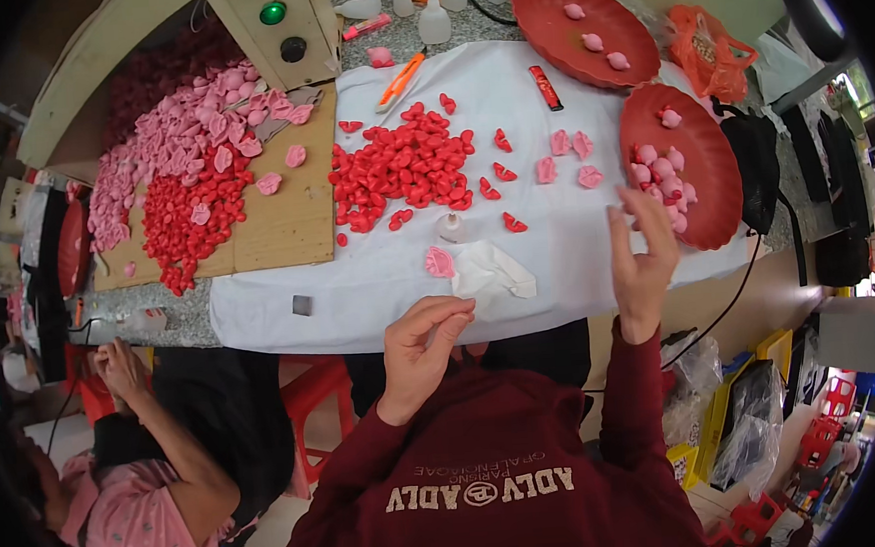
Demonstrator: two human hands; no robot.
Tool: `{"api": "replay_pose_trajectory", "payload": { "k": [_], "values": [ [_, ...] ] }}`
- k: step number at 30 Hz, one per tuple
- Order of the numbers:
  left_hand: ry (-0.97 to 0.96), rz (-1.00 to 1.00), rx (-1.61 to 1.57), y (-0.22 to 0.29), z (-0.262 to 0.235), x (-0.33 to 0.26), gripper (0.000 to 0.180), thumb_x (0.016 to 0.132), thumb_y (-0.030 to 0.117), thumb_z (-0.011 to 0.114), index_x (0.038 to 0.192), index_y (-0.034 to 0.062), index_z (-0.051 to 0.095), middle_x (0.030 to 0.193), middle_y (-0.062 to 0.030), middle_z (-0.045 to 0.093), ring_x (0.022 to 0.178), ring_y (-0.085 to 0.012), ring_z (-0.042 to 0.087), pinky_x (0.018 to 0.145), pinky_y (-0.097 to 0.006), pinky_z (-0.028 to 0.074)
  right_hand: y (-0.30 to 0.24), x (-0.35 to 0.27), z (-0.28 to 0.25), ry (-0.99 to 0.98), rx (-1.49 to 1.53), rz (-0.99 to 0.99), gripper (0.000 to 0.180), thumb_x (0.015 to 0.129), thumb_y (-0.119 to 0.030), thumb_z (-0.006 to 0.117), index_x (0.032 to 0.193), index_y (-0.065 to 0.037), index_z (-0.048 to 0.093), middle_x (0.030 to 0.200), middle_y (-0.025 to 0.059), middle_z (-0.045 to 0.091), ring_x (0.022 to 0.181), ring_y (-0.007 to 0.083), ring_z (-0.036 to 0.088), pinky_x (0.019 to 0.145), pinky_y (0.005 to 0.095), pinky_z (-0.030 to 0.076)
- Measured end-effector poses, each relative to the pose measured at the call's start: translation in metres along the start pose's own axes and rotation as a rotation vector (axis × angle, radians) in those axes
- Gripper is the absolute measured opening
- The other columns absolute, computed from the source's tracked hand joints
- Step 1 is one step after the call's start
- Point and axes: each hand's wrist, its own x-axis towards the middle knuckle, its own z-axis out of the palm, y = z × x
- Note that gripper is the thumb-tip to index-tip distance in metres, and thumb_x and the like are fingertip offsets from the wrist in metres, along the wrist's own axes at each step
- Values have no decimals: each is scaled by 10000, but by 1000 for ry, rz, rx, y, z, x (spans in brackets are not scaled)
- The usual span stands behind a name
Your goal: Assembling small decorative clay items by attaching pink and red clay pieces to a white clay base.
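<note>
My left hand (424, 349) is over the near edge of the white cloth (380, 312), thumb and fingertips pressed together; whatever may be between them is too small to make out. My right hand (645, 261) is raised beside the lower red scalloped plate (717, 181), its thumb and fingers apart. Small rounded pink pieces with red parts (663, 167) lie in that plate. Between my hands are a crumpled white tissue (493, 272), a pink ruffled piece (439, 262) and a small white bottle (451, 229). Several hollow pink pieces (560, 143) are farther back.
A heap of red pieces (401, 170) covers the cloth's left part. More pink pieces (169, 139) and red ones are on a brown board (294, 222). Squeeze bottles (434, 23), an orange cutter (402, 81) and another red plate (585, 64) stand behind. A person (145, 492) sits at left.
</note>
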Motion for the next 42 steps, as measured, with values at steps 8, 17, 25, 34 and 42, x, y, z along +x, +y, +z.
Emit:
{"api": "replay_pose_trajectory", "payload": {
  "k": [8, 17, 25, 34, 42],
  "values": [
    [268, 84, 299, 3, -37, 20, 160, 846, 19, 558, 986, -23, 623, 907, -69, 593, 792, -106, 545, 698, -209, 428, -58, -19, 96, -317, 271, -58, 360, 662, -61, 709, 1007, -22, 612, 851, 88, 595, 797, 217, 527, 695, 298, 434],
    [209, 349, 879, 6, -19, 44, 305, 725, 79, 671, 1014, 1, 613, 863, -95, 589, 780, -233, 515, 702, -309, 439, -47, -26, 72, -257, 333, 7, 273, 695, -39, 678, 958, -13, 607, 898, 114, 584, 866, 248, 531, 729, 303, 430],
    [173, 24, 504, 0, -15, 43, 264, 724, 13, 675, 979, 2, 606, 908, -70, 575, 772, -155, 558, 667, -247, 446, -44, -22, 86, -310, 242, -95, 325, 647, -87, 729, 952, -39, 625, 855, 69, 609, 862, 236, 515, 739, 315, 420],
    [151, -273, -467, 10, -40, 19, 219, 841, 27, 575, 1051, -31, 546, 881, -63, 586, 781, -131, 581, 711, -254, 487, -46, -21, 79, -330, 225, -50, 309, 682, -52, 689, 982, -33, 616, 894, 85, 602, 842, 220, 524, 728, 297, 422],
    [60, -317, -504, 1, -28, 9, 149, 878, 89, 539, 1003, 10, 555, 903, -76, 581, 786, -132, 576, 693, -237, 468, -11, -21, 53, -325, 117, 69, 224, 753, -18, 611, 977, -16, 615, 876, 94, 594, 784, 187, 562, 672, 276, 439]
  ]
}}
